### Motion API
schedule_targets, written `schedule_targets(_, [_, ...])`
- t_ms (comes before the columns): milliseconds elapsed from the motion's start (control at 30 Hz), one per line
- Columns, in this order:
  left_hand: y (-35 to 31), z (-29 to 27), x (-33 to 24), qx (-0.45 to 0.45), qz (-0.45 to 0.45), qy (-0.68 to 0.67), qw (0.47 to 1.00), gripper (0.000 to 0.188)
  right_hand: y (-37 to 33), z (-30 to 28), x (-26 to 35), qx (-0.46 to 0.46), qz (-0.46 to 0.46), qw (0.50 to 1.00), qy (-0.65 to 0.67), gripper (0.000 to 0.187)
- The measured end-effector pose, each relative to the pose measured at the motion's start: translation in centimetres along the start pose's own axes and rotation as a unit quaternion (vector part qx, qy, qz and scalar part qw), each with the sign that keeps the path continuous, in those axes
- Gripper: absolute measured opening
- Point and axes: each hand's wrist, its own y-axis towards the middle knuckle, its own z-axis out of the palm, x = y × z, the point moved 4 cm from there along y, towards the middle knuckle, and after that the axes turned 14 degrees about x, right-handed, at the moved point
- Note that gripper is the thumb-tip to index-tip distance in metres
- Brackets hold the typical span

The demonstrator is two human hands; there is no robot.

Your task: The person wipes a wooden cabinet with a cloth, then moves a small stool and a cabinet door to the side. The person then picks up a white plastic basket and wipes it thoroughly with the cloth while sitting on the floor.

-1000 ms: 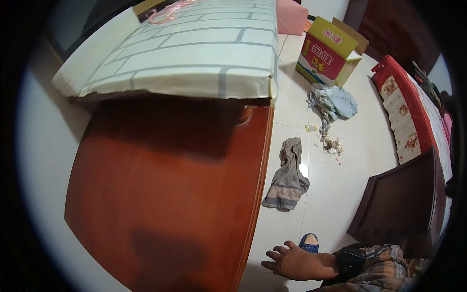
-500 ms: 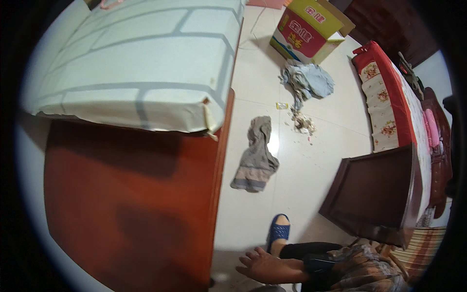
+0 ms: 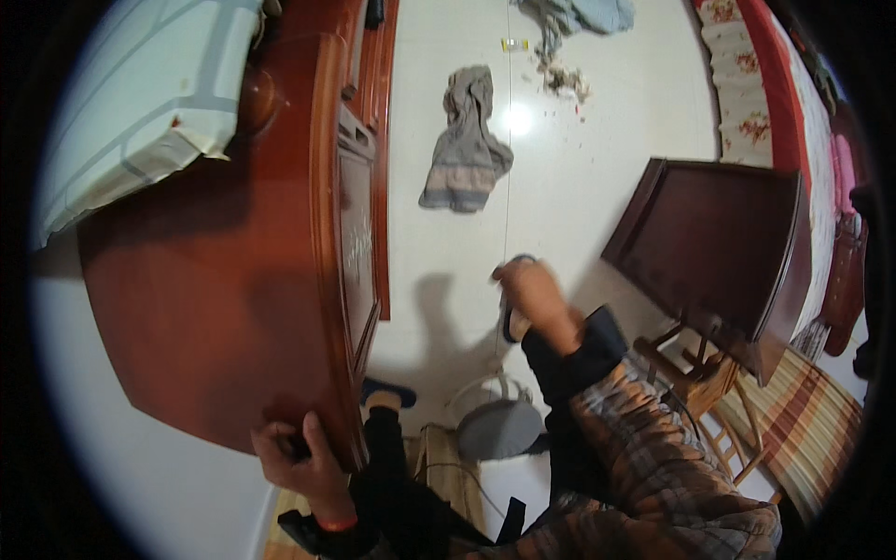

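My left hand point(image 3: 303, 462) rests on the near corner of a reddish-brown wooden cabinet point(image 3: 205, 308), its fingers bent on the top and its thumb apart. Farther forward and to the right, my right hand point(image 3: 537, 297) hangs above the floor, smeared by motion. Its fingers point left, and I cannot make out anything in them. Beyond it a grey garment with a paler band point(image 3: 467, 149) lies crumpled on the tiles. Neither hand touches that garment. One blue slipper point(image 3: 390, 392) shows beside the cabinet; the other foot is partly behind my right hand.
A pale cloth with grey lines point(image 3: 140, 103) covers something on the cabinet's far side. Past the garment lie scattered debris point(image 3: 563, 82), a small wrapper point(image 3: 514, 44) and a light-blue cloth point(image 3: 597, 11). A dark wooden panel point(image 3: 709, 247) stands right; a round grey seat point(image 3: 499, 429) is near my legs.
The view has shifted down and nearer. My left hand has come into sight on the cabinet. My right hand, earlier spread low in view, now reaches forward. The box has left the picture.
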Motion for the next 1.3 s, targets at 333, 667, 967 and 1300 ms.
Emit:
schedule_targets(333, [0.0,0.6,0.4,-0.003,0.100,0.017,0.995,0.028,-16.3,13.2,-16.2,0.101,0.319,0.897,0.289,0.024])
schedule_targets(667, [-0.3,0.0,1.8,0.047,0.101,0.062,0.992,0.032,-24.2,36.7,-5.4,0.210,0.249,0.860,0.394,0.041])
schedule_targets(967, [-0.1,0.3,1.3,0.009,0.050,0.107,0.993,0.038,-26.5,31.2,-6.2,0.254,0.182,0.863,0.398,0.026])
schedule_targets(1300, [0.4,1.0,-1.6,0.017,0.070,0.174,0.982,0.038,-24.6,15.3,-16.5,0.225,0.239,0.939,0.101,0.021])
